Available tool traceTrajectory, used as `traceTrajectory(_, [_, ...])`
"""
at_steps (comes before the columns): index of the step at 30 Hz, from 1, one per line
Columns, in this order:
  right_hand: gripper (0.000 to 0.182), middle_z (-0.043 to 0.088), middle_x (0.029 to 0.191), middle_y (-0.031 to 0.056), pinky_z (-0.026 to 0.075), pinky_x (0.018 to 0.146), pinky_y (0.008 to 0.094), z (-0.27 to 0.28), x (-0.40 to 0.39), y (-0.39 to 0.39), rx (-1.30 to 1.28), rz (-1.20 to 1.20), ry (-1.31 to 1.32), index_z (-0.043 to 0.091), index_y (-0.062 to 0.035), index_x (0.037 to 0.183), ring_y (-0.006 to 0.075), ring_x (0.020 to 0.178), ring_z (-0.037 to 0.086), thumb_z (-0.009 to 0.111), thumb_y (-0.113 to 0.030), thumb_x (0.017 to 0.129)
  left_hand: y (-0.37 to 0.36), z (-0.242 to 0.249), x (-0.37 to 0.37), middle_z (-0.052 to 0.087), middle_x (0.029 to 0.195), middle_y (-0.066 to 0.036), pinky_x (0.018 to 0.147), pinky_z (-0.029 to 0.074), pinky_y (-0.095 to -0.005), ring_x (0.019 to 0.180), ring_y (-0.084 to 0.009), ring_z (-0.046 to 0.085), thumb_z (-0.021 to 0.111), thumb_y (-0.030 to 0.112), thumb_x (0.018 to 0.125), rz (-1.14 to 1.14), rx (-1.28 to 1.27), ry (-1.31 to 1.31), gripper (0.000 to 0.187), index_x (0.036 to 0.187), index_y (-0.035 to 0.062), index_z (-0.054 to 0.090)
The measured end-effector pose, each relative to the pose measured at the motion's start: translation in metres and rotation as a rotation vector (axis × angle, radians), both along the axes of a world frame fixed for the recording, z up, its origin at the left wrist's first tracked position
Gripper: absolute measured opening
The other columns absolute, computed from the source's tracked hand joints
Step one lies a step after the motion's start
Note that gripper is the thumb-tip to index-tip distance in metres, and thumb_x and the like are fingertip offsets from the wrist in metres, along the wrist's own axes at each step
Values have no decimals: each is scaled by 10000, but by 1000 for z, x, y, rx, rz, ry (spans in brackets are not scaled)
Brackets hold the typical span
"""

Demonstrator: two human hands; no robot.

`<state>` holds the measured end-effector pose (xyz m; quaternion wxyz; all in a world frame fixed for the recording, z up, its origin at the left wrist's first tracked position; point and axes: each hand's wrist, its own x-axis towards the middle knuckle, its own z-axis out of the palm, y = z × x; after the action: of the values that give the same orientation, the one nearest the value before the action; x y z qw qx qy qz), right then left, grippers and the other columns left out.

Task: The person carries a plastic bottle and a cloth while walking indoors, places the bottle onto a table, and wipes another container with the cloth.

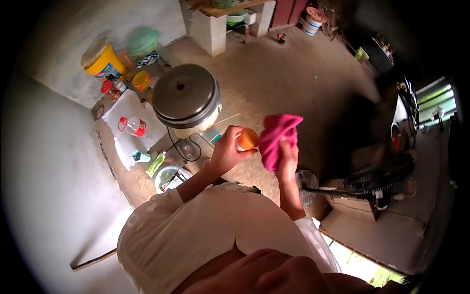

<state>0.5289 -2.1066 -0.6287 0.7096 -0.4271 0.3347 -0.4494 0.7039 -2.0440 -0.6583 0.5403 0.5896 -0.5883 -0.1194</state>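
My left hand [229, 152] is wrapped round a small jar with an orange lid [248, 139]; a bit of its white body shows between my fingers. Just to the right, my right hand [288, 160] grips a bright pink cloth [278, 139], bunched up and hanging over the fingers. The cloth is close beside the jar's lid; whether they touch I cannot tell. Behind my left hand stands a large pot or cooker with a round metal lid [183, 93], a dark cable curling below it.
At the left are a yellow bucket [104, 62], a red-labelled plastic bottle [132, 126] on a white sheet [117, 110], and a yellow tub [141, 81]. A black fan [377, 181] stands at the right. A white bucket [312, 24] is at the back.
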Motion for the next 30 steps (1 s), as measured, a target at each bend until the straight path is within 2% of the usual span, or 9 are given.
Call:
traceTrajectory(3, [327, 679, 1046, 175, 513, 870, 388, 39, 13, 12, -1098, 20, 748, 675, -53, 1141, 329, 952, 658, 586, -61, 826, -6, 7, -32, 638, 1003, -179, 729, 555, -442, 896, -362, 673, 779, 115, 765, -203, -208, -98, 399, 1102, 43, 577])
traceTrajectory(8, [269, 724, 931, 175, 525, 824, 323, -15, -25, 8, -358, -61, 523, 649, 23, 1149, 206, 873, 685, 527, -151, 984, -3, -8, -55, 650, 1041, -171, 785, 564, -430, 922, -335, 687, 897, 186, 652, -254, -50, -127, 630, 1152, 28, 548])
traceTrajectory(9, [258, 703, 977, 73, 508, 766, 264, -7, -40, 8, -188, 44, 527, 658, 35, 1124, 128, 875, 641, 525, -159, 1018, 0, -9, -59, 650, 1041, -171, 785, 564, -430, 922, -335, 687, 897, 186, 652, -278, -40, -123, 630, 1152, 28, 548])
traceTrajectory(12, [256, 706, 1012, 125, 568, 767, 321, -33, -64, 10, 262, -37, 48, 668, 43, 1111, 192, 861, 692, 572, -152, 975, 0, -4, -66, 642, 1041, -159, 792, 571, -397, 919, -298, 693, 959, 198, 579, -510, -80, -117, 753, 1165, 23, 519])
traceTrajectory(16, [308, 670, 1144, 163, 581, 814, 368, -85, -59, 52, 514, -182, -47, 595, 28, 1236, 249, 974, 681, 513, -139, 991, -12, 4, -68, 637, 1068, -112, 843, 537, -326, 981, -203, 648, 960, 270, 630, -596, -146, 179, 810, 1244, 25, 492])
traceTrajectory(19, [374, 656, 1205, 142, 525, 949, 369, -81, -37, 71, 602, -335, -337, 564, 6, 1277, 234, 1083, 643, 457, -238, 1015, -16, 17, -51, 637, 1080, -106, 850, 532, -332, 1022, -184, 631, 930, 249, 688, -561, 29, 301, 778, 1272, 14, 473])
traceTrajectory(25, [489, 587, 1236, 52, 408, 1019, 313, -60, 2, 100, -70, -259, 286, 476, -28, 1390, 145, 1151, 515, 430, -391, 1067, 3, -7, -28, 555, 1177, -130, 952, 464, -351, 1083, -211, 566, 811, 294, 817, -426, -103, 416, 731, 1348, -19, 417])
traceTrajectory(27, [544, 556, 1301, 72, 384, 1056, 337, -76, 23, 100, -170, -378, 192, 436, -25, 1434, 171, 1213, 492, 412, -424, 1066, 4, -8, -23, 559, 1174, -135, 949, 462, -351, 1065, -218, 572, 799, 338, 807, -416, -147, 464, 750, 1339, -31, 420])
traceTrajectory(30, [523, 577, 1314, 115, 405, 1065, 351, -87, 36, 102, 214, -344, 206, 471, -14, 1401, 218, 1236, 527, 416, -400, 1053, 15, -8, -6, 572, 1181, -148, 949, 473, -364, 1074, -228, 586, 811, 297, 758, -465, -158, 499, 780, 1347, -34, 421])
